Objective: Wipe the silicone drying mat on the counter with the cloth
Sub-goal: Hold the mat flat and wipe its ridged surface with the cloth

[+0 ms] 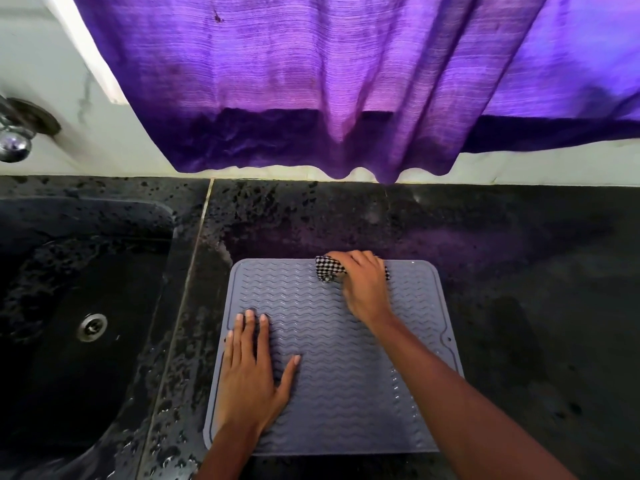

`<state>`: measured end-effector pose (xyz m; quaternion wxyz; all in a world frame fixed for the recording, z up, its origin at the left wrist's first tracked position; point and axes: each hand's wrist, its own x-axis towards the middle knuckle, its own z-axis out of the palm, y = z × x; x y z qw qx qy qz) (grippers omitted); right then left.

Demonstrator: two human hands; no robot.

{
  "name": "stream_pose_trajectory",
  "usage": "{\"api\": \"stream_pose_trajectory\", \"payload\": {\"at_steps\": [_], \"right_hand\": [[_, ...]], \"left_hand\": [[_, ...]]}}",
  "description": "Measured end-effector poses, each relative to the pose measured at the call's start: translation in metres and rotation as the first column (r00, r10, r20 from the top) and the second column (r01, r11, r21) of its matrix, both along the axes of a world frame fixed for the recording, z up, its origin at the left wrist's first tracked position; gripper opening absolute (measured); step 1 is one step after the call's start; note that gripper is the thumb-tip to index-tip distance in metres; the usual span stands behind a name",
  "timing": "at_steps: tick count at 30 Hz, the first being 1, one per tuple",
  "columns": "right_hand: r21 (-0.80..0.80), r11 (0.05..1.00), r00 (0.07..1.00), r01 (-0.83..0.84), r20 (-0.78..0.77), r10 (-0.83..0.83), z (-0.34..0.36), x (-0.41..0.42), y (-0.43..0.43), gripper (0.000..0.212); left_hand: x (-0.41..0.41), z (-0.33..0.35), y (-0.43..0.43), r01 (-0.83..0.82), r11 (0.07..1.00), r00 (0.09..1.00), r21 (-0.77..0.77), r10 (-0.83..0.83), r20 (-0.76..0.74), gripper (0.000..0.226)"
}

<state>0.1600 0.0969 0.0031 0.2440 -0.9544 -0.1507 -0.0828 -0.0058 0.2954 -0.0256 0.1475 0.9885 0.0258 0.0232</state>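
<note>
A grey silicone drying mat with wavy ridges lies flat on the black stone counter. My right hand grips a bunched black-and-white checked cloth and holds it down on the mat's far edge, near the middle. My left hand lies flat on the mat's left side, fingers straight and spread, pressing it down.
A black sink with a metal drain sits to the left of the mat. A chrome tap shows at the far left on the wall. A purple curtain hangs over the counter's back edge.
</note>
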Motion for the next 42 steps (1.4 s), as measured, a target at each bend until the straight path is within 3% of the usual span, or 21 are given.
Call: {"api": "stream_pose_trajectory", "payload": {"at_steps": [3, 7, 10, 17, 24, 31, 34, 37, 40, 42], "right_hand": [[0.014, 0.999, 0.998, 0.033, 0.053, -0.033, 0.014, -0.003, -0.029, 0.042], [-0.166, 0.965, 0.978, 0.203, 0.072, -0.194, 0.019, -0.004, -0.096, 0.055], [-0.237, 0.952, 0.981, 0.192, 0.013, -0.195, 0.007, 0.000, -0.115, 0.055], [-0.110, 0.981, 0.987, 0.161, 0.039, -0.158, -0.007, 0.006, -0.083, 0.057], [-0.045, 0.999, 0.999, 0.017, 0.047, -0.015, -0.005, 0.005, -0.002, 0.061], [0.012, 0.987, 0.985, -0.162, -0.056, 0.163, 0.009, 0.010, 0.094, 0.057], [0.160, 0.966, 0.966, -0.203, -0.127, 0.224, 0.021, 0.020, 0.087, 0.045], [0.188, 0.979, 0.994, -0.080, -0.056, 0.092, 0.038, 0.021, 0.054, 0.042], [0.035, 0.997, 0.996, 0.076, 0.043, -0.077, 0.045, 0.019, 0.004, 0.046], [-0.007, 0.998, 0.998, 0.058, 0.029, -0.058, 0.033, 0.020, -0.022, 0.042]], "left_hand": [[-0.004, 0.000, 0.006, 0.066, 0.997, 0.997, 0.041, -0.065, -0.032, 0.092], [-0.005, 0.003, 0.014, 0.116, 0.991, 0.992, 0.067, -0.112, -0.060, 0.087], [-0.002, 0.005, 0.012, 0.125, 0.989, 0.991, 0.077, -0.120, -0.064, 0.085], [-0.001, 0.007, 0.012, 0.141, 0.987, 0.987, 0.079, -0.133, -0.091, 0.082], [0.000, 0.009, 0.011, 0.145, 0.987, 0.984, 0.067, -0.137, -0.112, 0.082], [0.001, 0.007, 0.012, 0.139, 0.990, 0.985, 0.031, -0.136, -0.103, 0.082], [0.001, 0.005, 0.013, 0.146, 0.989, 0.986, 0.001, -0.145, -0.081, 0.082], [0.000, 0.006, 0.014, 0.133, 0.991, 0.988, -0.014, -0.134, -0.071, 0.082], [0.000, 0.006, 0.013, 0.134, 0.991, 0.989, -0.005, -0.134, -0.070, 0.083], [0.000, 0.005, 0.013, 0.134, 0.991, 0.989, -0.002, -0.134, -0.068, 0.083]]}}
